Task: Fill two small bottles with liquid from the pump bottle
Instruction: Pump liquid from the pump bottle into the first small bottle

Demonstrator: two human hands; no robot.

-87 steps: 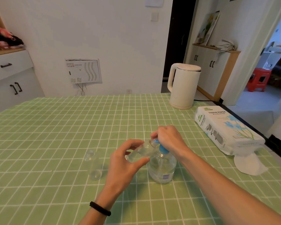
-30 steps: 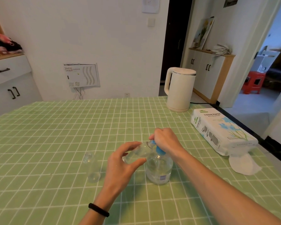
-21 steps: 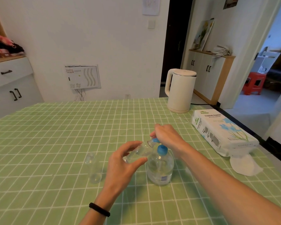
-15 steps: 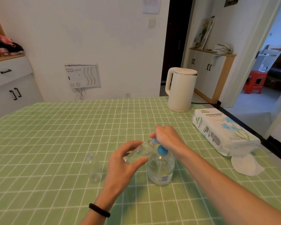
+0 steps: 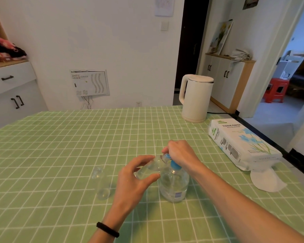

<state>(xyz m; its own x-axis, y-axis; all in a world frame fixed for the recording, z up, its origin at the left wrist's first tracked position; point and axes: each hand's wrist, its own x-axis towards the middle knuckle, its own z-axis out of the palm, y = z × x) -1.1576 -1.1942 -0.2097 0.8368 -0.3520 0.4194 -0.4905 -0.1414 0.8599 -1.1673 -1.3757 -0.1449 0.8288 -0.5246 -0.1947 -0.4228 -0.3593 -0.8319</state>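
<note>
Plastic, quite clear, is what the left hand (image 5: 133, 179) grasps: a small bottle (image 5: 147, 170), pinched between thumb and fingers and tilted, so that its open mouth meets the blue nozzle (image 5: 167, 156) just under the fingers of the right hand (image 5: 179, 154); I judge the tilt brings the narrow neck to the spout, so the liquid goes inside and not on the cloth. The right hand is curled over the pump head of the pump bottle (image 5: 174, 185), which stands upright on the counter (image 5: 60, 146) directly below that hand and just right of the left hand; pressing from above probably also holds this big bottle steady. How much liquid the held bottle has I cannot tell, because all is transparent. The second small bottle (image 5: 102, 183) stands upright, uncapped, near the left side of the left hand but not touching it; it seems to wait for its turn, so the task looks to be at its first filling. Beyond the right hand stands a white kettle (image 5: 195, 99); further right lies a tissue paper pack (image 5: 242, 146); both are well apart.
</note>
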